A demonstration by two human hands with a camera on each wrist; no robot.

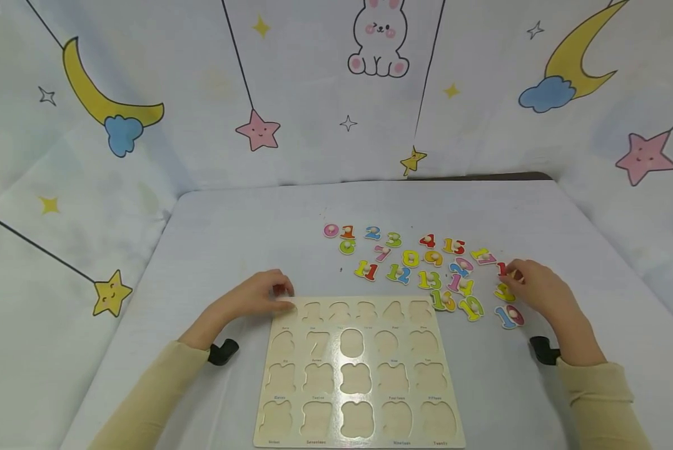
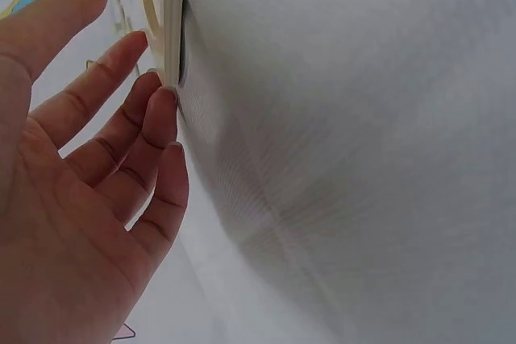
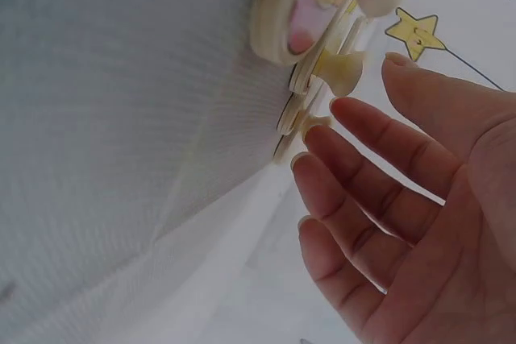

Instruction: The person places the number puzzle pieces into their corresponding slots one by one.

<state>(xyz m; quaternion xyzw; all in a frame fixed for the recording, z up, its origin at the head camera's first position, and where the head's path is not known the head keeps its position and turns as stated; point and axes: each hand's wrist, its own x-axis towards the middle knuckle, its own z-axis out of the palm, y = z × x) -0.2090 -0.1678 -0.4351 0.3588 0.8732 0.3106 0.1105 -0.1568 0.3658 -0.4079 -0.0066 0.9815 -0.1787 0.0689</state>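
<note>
A wooden number puzzle board [image 1: 364, 354] with hollowed number slots lies at the front middle. My left hand [image 1: 258, 292] is at its far left corner; in the left wrist view, loosely bent fingertips [image 2: 165, 106] are right at the board's edge [image 2: 172, 22]. To the right, my right hand [image 1: 539, 289] hovers over a red number piece [image 1: 502, 269] and a yellow number piece [image 1: 504, 292], partly covering both. In the right wrist view its thumb and fingers are apart, fingertips [image 3: 343, 106] close to a wooden knob [image 3: 343, 70], nothing gripped.
Several colourful knobbed number pieces, including a pink 0 [image 1: 331, 230], a yellow 8 [image 1: 411, 258] and a blue and red 10 [image 1: 508, 317], lie beyond and right of the board on the white-covered table [image 1: 229, 231]. A printed cloth backdrop [image 1: 314, 75] stands behind.
</note>
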